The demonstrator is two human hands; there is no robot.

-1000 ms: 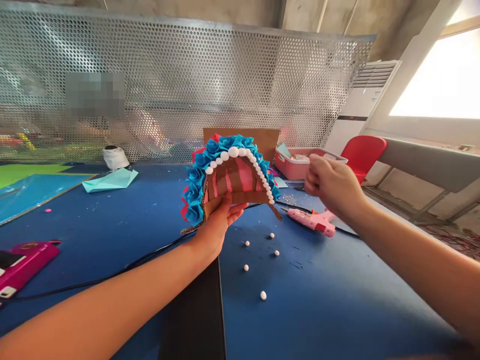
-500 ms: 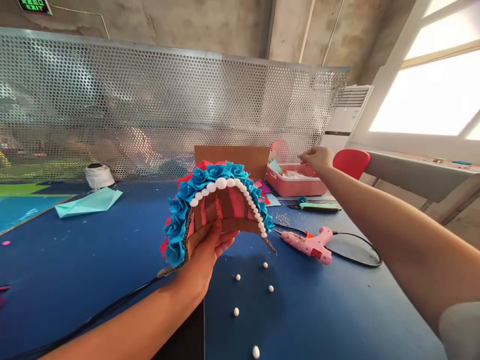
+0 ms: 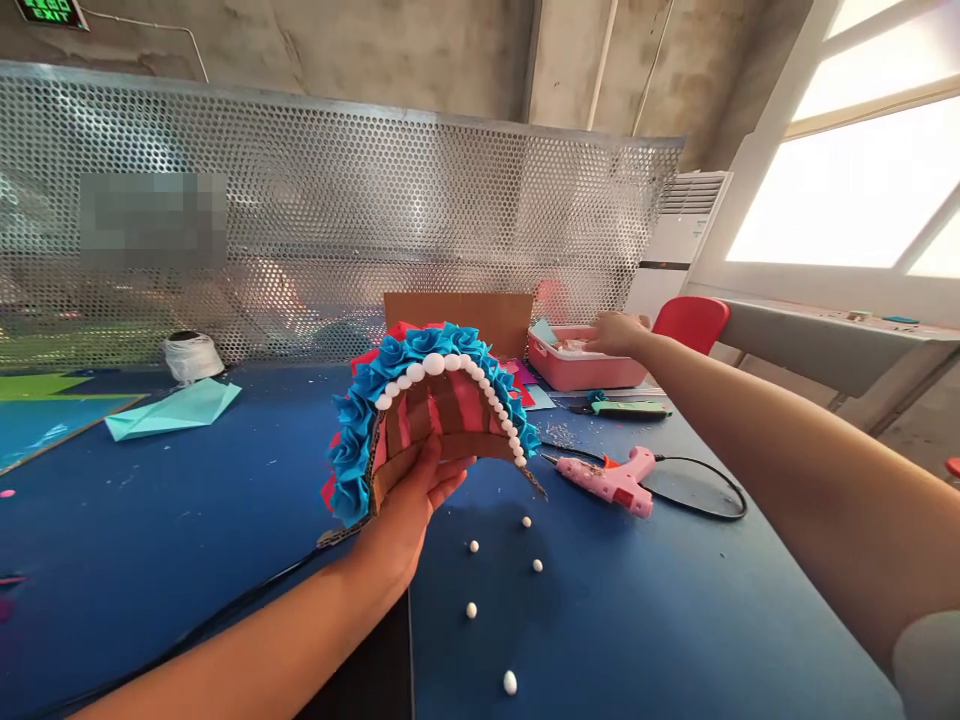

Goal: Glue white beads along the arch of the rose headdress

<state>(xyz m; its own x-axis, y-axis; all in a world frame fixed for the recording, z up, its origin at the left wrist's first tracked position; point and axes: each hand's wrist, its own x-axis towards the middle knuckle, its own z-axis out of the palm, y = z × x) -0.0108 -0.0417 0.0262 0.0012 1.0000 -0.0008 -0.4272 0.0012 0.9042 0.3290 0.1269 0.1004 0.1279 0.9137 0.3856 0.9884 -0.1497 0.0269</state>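
Note:
My left hand (image 3: 412, 500) is closed on the lower brown band of a cardboard arch (image 3: 454, 446), thumb inside and fingers behind. Blue folded flowers (image 3: 356, 455) cover the arch's front rim, with red ones behind them. A row of white balls (image 3: 433, 364), largest at the top, follows the inner edge. Pink and brown stripes line the inside. At the back right, my right hand (image 3: 621, 333) reaches over a pink basket (image 3: 585, 373), its fingers partly seen, apart and pointing in. Nothing shows in them.
Several loose white balls (image 3: 510, 683) lie on the blue table (image 3: 637, 610). Right of the arch rests a pink glue gun (image 3: 611, 482) with its black cord. Behind it are green-handled pliers (image 3: 634, 409). A cardboard sheet (image 3: 461, 315) stands before the perforated metal screen (image 3: 337, 200).
My right hand has come down from above the pink basket to its contents. My left hand still holds the arch in place; the view has shifted slightly.

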